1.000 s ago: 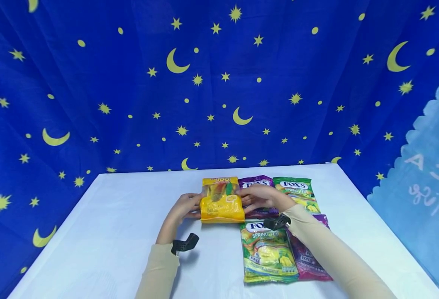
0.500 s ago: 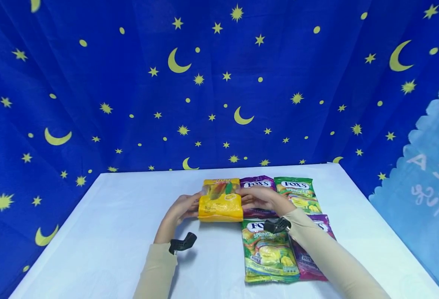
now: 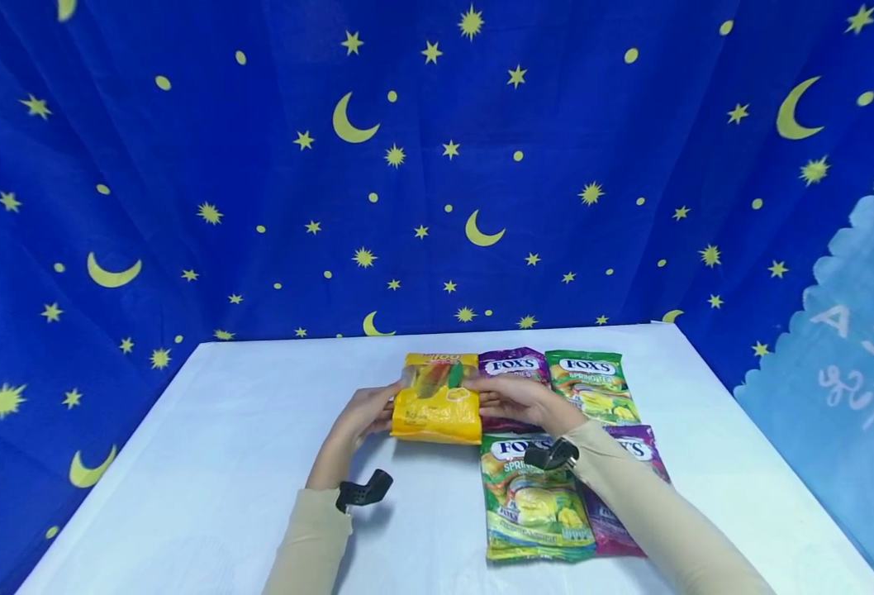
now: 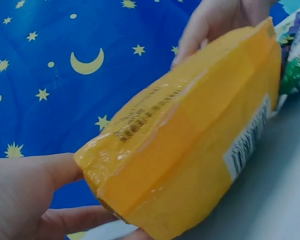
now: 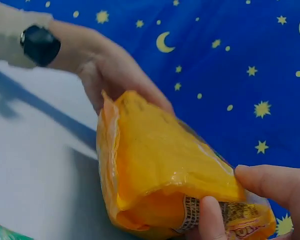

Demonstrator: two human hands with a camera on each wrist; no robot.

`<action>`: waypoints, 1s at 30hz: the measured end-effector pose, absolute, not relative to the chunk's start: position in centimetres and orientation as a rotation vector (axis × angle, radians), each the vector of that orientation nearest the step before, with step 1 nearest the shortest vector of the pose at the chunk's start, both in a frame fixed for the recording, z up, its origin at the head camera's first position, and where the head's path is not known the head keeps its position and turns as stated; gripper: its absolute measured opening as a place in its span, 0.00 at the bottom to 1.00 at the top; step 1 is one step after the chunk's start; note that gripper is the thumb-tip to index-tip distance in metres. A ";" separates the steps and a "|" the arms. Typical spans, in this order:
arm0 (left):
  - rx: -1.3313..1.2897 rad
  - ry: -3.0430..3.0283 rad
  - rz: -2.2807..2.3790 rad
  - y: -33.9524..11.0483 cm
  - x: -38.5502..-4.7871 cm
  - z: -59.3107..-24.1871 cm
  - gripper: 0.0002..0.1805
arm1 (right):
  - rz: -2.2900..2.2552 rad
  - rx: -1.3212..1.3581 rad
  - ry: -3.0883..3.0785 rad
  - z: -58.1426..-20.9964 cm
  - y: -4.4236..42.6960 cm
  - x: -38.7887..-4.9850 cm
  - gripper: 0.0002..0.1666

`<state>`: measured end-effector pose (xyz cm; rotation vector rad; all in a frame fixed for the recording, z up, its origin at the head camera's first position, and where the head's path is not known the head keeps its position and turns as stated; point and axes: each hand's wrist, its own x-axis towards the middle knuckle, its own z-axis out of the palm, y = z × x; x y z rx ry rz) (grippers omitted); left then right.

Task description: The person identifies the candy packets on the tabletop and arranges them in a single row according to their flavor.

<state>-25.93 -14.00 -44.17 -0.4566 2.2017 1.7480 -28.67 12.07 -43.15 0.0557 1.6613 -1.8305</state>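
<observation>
Well forward, left hand (image 3: pixel 363 416) and right hand (image 3: pixel 522 400) opposed, fingers (image 5: pixel 272 181) in grip on a yellow packet (image 3: pixel 438 411).

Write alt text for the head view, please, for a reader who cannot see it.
The left hand and right hand hold a yellow bag by its sides over a white table. To its right, four Fox's packets, two green and two purple, lie in two rows. A blue cloth with yellow stars and moons hangs behind.
</observation>
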 end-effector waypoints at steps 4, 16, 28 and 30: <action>-0.421 2.205 1.759 -14.4 -25.6 -44.3 0.38 | -1.817 0.034 1.729 -43.0 11.5 -28.2 0.30; -0.315 2.177 1.848 -15.8 -24.0 -43.8 0.35 | -1.821 -0.016 1.752 -42.8 10.9 -27.2 0.45; -0.270 2.101 1.969 -17.1 -23.2 -43.3 0.35 | -1.832 -0.088 1.862 -43.3 9.9 -26.5 0.42; -0.272 2.095 1.984 -17.3 -23.1 -43.2 0.33 | -1.840 -0.102 1.873 -43.4 9.7 -26.4 0.41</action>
